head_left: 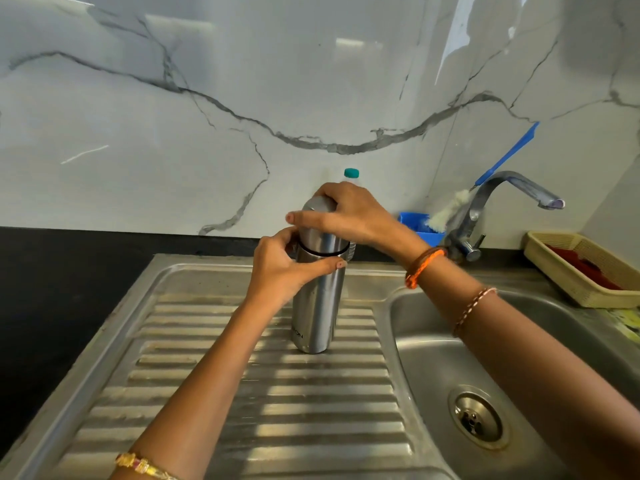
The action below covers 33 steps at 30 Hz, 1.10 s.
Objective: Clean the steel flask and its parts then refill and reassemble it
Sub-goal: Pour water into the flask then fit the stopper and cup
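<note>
While the steel flask [317, 306] stands upright on the ribbed drainboard [242, 393], left hand [280, 268] gripping its body and right hand [346, 213] gripping the cap [317, 206], a hard twist could tip it toward the sink basin [450, 358].

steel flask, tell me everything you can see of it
The steel flask is a tall brushed-metal cylinder that stands upright on the ribbed drainboard left of the sink basin. A rounded steel cap sits on top, with a dark seam between it and the body. Dark lettering runs along the lower side, partly hidden. The left hand grips the body just under the seam; the right hand grips the cap from above.
</note>
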Each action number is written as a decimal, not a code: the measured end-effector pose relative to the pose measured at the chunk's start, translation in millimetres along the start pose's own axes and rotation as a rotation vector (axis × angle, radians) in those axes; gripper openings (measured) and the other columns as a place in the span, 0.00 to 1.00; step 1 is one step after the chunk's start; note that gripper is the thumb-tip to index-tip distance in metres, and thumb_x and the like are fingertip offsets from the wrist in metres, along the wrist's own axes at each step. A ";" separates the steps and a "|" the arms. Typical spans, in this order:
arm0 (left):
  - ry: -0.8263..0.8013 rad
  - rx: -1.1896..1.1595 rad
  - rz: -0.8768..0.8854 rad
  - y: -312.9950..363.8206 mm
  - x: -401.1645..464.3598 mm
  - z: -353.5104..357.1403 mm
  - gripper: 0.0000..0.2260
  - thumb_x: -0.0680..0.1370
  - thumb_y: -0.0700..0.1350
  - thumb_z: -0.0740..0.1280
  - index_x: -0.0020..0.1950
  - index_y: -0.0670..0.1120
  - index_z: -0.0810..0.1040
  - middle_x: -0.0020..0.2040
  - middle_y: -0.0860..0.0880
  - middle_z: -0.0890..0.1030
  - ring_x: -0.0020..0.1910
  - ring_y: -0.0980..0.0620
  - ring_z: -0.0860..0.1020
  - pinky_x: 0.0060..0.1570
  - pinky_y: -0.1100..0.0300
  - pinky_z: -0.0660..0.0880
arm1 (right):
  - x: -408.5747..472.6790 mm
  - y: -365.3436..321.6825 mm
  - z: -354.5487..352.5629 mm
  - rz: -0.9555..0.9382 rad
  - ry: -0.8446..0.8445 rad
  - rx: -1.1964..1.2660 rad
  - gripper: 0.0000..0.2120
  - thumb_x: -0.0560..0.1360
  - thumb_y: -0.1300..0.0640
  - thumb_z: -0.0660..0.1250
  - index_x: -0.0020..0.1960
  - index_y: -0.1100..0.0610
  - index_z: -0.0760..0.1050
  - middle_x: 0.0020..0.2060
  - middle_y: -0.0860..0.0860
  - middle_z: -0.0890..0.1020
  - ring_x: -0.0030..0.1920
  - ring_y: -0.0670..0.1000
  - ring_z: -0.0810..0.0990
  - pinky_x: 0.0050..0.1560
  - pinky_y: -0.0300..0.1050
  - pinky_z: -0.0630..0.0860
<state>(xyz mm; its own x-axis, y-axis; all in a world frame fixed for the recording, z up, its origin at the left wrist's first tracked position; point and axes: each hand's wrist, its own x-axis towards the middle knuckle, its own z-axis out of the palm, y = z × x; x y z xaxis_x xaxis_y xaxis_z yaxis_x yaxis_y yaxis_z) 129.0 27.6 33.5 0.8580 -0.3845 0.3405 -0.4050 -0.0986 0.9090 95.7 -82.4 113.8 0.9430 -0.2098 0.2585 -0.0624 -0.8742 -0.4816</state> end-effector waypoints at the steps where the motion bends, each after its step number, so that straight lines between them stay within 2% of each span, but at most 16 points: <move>1: -0.008 0.005 0.002 0.9 -0.3 -0.2 0.20 0.61 0.46 0.80 0.50 0.45 0.79 0.40 0.57 0.79 0.41 0.62 0.77 0.35 0.78 0.70 | -1.6 0.2 -6.3 0.022 -0.133 0.106 0.25 0.69 0.43 0.70 0.58 0.58 0.73 0.48 0.50 0.77 0.50 0.50 0.76 0.49 0.41 0.74; 2: -0.015 0.006 0.004 1.6 -0.5 -0.3 0.20 0.62 0.46 0.79 0.50 0.45 0.79 0.40 0.57 0.79 0.41 0.62 0.77 0.35 0.78 0.70 | -3.5 2.3 -14.2 0.036 -0.254 0.239 0.26 0.70 0.47 0.71 0.64 0.55 0.69 0.54 0.49 0.75 0.56 0.48 0.74 0.54 0.38 0.72; 4: -0.021 0.009 0.001 2.3 -1.0 -1.4 0.20 0.62 0.47 0.79 0.50 0.46 0.79 0.40 0.58 0.79 0.40 0.62 0.76 0.35 0.78 0.70 | -6.4 9.2 -25.5 0.030 -0.350 0.440 0.27 0.72 0.58 0.69 0.69 0.56 0.66 0.61 0.50 0.73 0.63 0.47 0.70 0.61 0.36 0.68; 6: -0.020 0.008 -0.004 2.4 -2.0 -2.7 0.20 0.62 0.47 0.79 0.51 0.47 0.79 0.41 0.58 0.79 0.41 0.63 0.77 0.35 0.78 0.70 | -8.2 11.9 -26.3 0.022 -0.345 0.473 0.25 0.73 0.65 0.67 0.68 0.59 0.66 0.59 0.52 0.74 0.61 0.48 0.72 0.59 0.36 0.69; 8: -0.012 0.000 -0.007 0.0 -4.0 -2.8 0.20 0.62 0.46 0.79 0.50 0.48 0.78 0.42 0.58 0.80 0.41 0.63 0.77 0.36 0.77 0.71 | -7.8 10.3 -20.9 0.038 -0.277 0.456 0.22 0.71 0.63 0.70 0.64 0.60 0.70 0.53 0.51 0.77 0.54 0.48 0.75 0.53 0.34 0.71; 10: -0.003 -0.012 -0.005 -2.0 -6.7 -2.1 0.19 0.62 0.46 0.79 0.49 0.48 0.78 0.42 0.58 0.80 0.41 0.63 0.77 0.36 0.77 0.71 | -5.7 8.3 -12.4 0.080 -0.179 0.435 0.19 0.68 0.57 0.74 0.56 0.57 0.73 0.45 0.48 0.77 0.47 0.46 0.76 0.48 0.36 0.73; 13: -0.003 -0.017 0.008 -6.0 -6.3 -0.9 0.19 0.62 0.44 0.79 0.50 0.47 0.77 0.42 0.58 0.79 0.41 0.63 0.77 0.37 0.78 0.70 | -0.8 10.8 0.6 0.132 -0.091 0.386 0.23 0.64 0.51 0.77 0.55 0.53 0.71 0.43 0.48 0.74 0.46 0.47 0.75 0.49 0.43 0.76; 15: -0.015 -0.015 0.009 -5.9 -5.1 0.0 0.19 0.62 0.45 0.79 0.50 0.47 0.77 0.42 0.58 0.79 0.42 0.63 0.77 0.37 0.78 0.71 | 0.7 13.0 0.3 0.126 -0.112 0.408 0.26 0.64 0.51 0.77 0.57 0.52 0.70 0.44 0.47 0.74 0.48 0.48 0.75 0.50 0.42 0.76; 18: -0.051 -0.013 -0.019 -4.9 0.5 -1.0 0.22 0.62 0.46 0.79 0.52 0.45 0.78 0.44 0.54 0.81 0.44 0.60 0.78 0.39 0.74 0.72 | -0.5 16.3 -8.3 0.010 -0.279 0.483 0.33 0.61 0.55 0.77 0.62 0.52 0.69 0.49 0.47 0.75 0.51 0.46 0.75 0.51 0.34 0.74; 20: -0.130 0.001 -0.055 -10.4 2.2 -4.0 0.26 0.60 0.49 0.80 0.54 0.46 0.78 0.48 0.51 0.81 0.49 0.56 0.78 0.44 0.68 0.74 | -2.6 18.6 -8.3 -0.060 -0.322 0.549 0.32 0.59 0.58 0.74 0.62 0.50 0.70 0.53 0.47 0.76 0.53 0.44 0.76 0.53 0.33 0.75; 22: -0.247 0.105 -0.091 -21.0 -2.0 -5.3 0.31 0.56 0.53 0.80 0.55 0.49 0.74 0.54 0.49 0.78 0.54 0.53 0.76 0.52 0.61 0.74 | -5.3 21.0 -3.7 -0.062 -0.292 0.638 0.30 0.59 0.63 0.73 0.60 0.52 0.72 0.51 0.49 0.79 0.51 0.45 0.78 0.53 0.34 0.76; 24: -0.286 0.087 -0.130 -31.2 -11.4 0.8 0.33 0.58 0.48 0.81 0.58 0.50 0.71 0.55 0.50 0.77 0.54 0.54 0.76 0.52 0.61 0.74 | -9.1 22.0 4.1 -0.051 -0.229 0.698 0.28 0.59 0.66 0.74 0.57 0.54 0.74 0.48 0.52 0.80 0.47 0.46 0.78 0.50 0.36 0.76; 27: -0.158 -0.031 -0.140 -36.6 -16.3 13.0 0.30 0.59 0.40 0.81 0.57 0.48 0.71 0.50 0.50 0.80 0.51 0.53 0.78 0.48 0.62 0.76 | -12.8 16.5 16.7 -0.011 -0.031 0.732 0.24 0.55 0.62 0.75 0.50 0.54 0.76 0.41 0.50 0.79 0.41 0.45 0.78 0.42 0.34 0.77; 30: -0.075 -0.045 -0.124 -36.5 -12.0 15.9 0.31 0.57 0.42 0.82 0.55 0.47 0.72 0.48 0.50 0.80 0.48 0.54 0.79 0.45 0.62 0.76 | -13.4 2.9 30.6 0.072 0.256 0.686 0.21 0.58 0.62 0.79 0.48 0.53 0.76 0.37 0.45 0.77 0.39 0.44 0.76 0.41 0.35 0.76; 33: -0.031 -0.019 -0.117 -34.2 -14.0 21.0 0.33 0.53 0.48 0.78 0.55 0.47 0.71 0.45 0.52 0.79 0.45 0.56 0.78 0.40 0.66 0.74 | -17.9 -7.6 41.6 0.116 0.478 0.556 0.20 0.61 0.58 0.77 0.51 0.53 0.77 0.36 0.39 0.74 0.37 0.38 0.72 0.38 0.25 0.69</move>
<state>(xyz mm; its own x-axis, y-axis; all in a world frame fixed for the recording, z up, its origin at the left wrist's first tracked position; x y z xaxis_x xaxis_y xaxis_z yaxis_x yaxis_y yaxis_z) 124.2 17.1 -7.4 0.8886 -0.3999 0.2247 -0.2965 -0.1270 0.9466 92.8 -53.7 77.9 0.6870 -0.5660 0.4557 0.1417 -0.5108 -0.8480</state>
